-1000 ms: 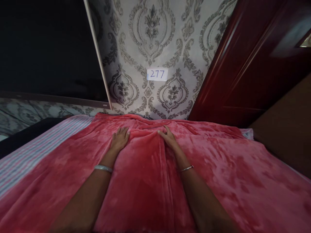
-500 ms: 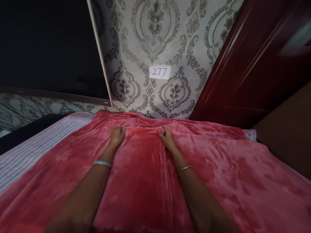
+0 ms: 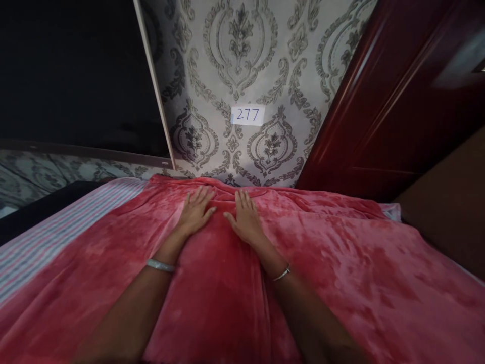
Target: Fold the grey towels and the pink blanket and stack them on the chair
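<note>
A plush red-pink blanket [image 3: 348, 268] is spread wide across the surface before me, with a folded panel [image 3: 220, 283] running down its middle. Near the far end of that panel, my left hand [image 3: 194, 212] lies flat on the cloth with its fingers stretched out. My right hand [image 3: 245, 217] rests palm down a short way to its right, fingers extended and thumb apart. Both thumbs point inward toward each other. Neither hand grips the fabric. Each wrist wears a bracelet.
A striped cloth [image 3: 83, 227] shows beneath the blanket at the left. Behind stands a patterned wall with a paper marked 277 [image 3: 248, 115]. A large dark screen [image 3: 76, 76] is at upper left, a glossy dark-red wooden panel [image 3: 386, 101] at upper right.
Both hands have let go of the folded panel's far corners. They have moved inward, closer together, and now lie flat with open fingers on the blanket.
</note>
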Demonstrator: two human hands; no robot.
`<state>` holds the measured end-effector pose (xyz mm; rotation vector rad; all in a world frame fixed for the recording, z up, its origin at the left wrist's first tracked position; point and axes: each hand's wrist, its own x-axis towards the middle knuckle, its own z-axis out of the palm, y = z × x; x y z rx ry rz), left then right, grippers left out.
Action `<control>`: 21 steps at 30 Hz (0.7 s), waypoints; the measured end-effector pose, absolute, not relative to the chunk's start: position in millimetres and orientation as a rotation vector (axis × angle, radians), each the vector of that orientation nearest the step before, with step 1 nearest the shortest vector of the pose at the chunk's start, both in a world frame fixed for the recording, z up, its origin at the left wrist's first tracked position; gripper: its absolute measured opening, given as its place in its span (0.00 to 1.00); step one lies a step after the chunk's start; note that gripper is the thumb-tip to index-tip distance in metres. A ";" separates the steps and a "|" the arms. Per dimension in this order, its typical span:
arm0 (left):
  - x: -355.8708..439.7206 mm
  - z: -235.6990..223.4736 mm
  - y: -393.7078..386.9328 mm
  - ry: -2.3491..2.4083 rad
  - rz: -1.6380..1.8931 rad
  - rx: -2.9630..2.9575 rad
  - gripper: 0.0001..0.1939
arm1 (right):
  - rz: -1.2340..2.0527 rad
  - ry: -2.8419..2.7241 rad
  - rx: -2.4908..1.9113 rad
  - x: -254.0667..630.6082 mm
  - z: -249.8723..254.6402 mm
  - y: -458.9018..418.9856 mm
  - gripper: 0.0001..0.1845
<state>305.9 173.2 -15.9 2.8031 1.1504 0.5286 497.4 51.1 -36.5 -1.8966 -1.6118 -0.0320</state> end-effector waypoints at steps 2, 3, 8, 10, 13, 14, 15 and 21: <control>310.7 -21.7 169.9 1.174 0.285 2.779 0.31 | 0.108 -1.593 -2.087 495.7 -46.8 49.5 0.44; 312.2 -25.5 170.0 1.212 0.216 2.753 0.31 | 0.162 -1.572 -2.166 497.9 -52.7 48.9 0.44; 312.2 -38.8 179.3 1.284 0.253 2.705 0.30 | 0.152 -1.575 -2.222 512.1 -70.9 50.1 0.45; 310.0 -40.3 183.5 1.254 0.279 2.660 0.29 | 0.141 -1.569 -2.212 513.3 -73.2 51.3 0.46; 304.9 -40.4 187.6 1.182 0.358 2.519 0.28 | 0.136 -1.560 -2.204 512.5 -75.8 52.2 0.45; 302.8 -39.7 188.3 1.154 0.423 2.442 0.28 | 0.138 -1.556 -2.201 512.2 -76.4 52.3 0.45; 300.5 -38.4 188.6 1.126 0.516 2.347 0.29 | 0.143 -1.552 -2.195 512.1 -76.4 52.4 0.44; 282.4 -9.5 188.8 1.176 0.913 1.829 0.31 | 0.243 -1.471 -2.145 513.3 -60.5 48.5 0.40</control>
